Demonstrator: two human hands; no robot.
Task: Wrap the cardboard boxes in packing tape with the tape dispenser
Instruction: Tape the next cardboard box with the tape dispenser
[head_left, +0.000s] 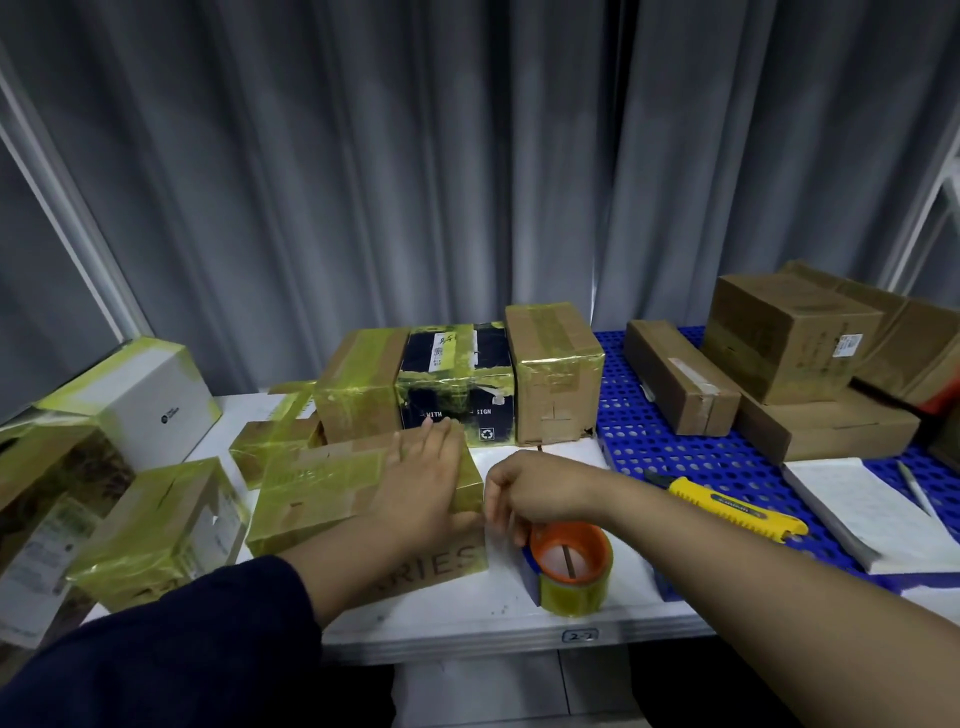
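A flat cardboard box (317, 493), partly wrapped in yellowish tape, lies on the white table in front of me. My left hand (421, 483) rests flat on its top right part, fingers straight. My right hand (524, 493) is just right of the box, fingers curled down over the tape dispenser (571, 566), an orange-cored roll of yellowish tape on a blue holder standing on the table. Whether a strip of tape runs from the roll to the box is too faint to tell.
Taped boxes (457, 384) stand behind and to the left, including a white box (150, 395). On the blue perforated mat (665, 447) at right lie untaped brown boxes (789, 338), a yellow utility knife (737, 509), a white pad (872, 514) and a pen. A grey curtain hangs behind.
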